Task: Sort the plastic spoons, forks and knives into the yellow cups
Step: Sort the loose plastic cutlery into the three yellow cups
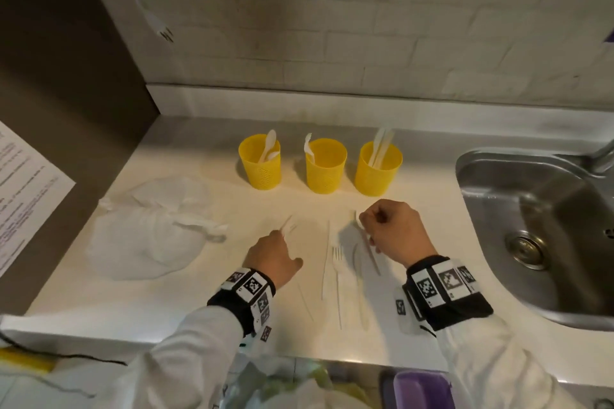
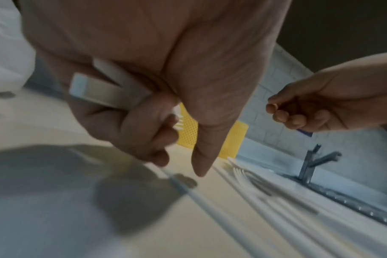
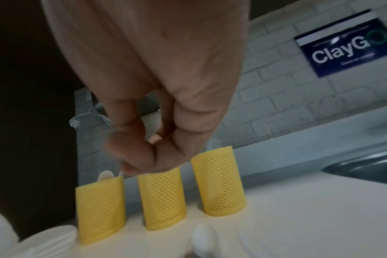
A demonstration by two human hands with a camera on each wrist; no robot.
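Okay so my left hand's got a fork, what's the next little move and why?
Probably carry the left hand forward to the middle yellow cup and drop in the fork it grips. That cup seems to hold a fork already, while the left cup shows spoons and the right cup what look like knives.

Dim, warm light on my head view; the countertop (image 1: 206,295) glows brightest, edges bend. Both wrist views smear with motion blur, shadows soft and grey.
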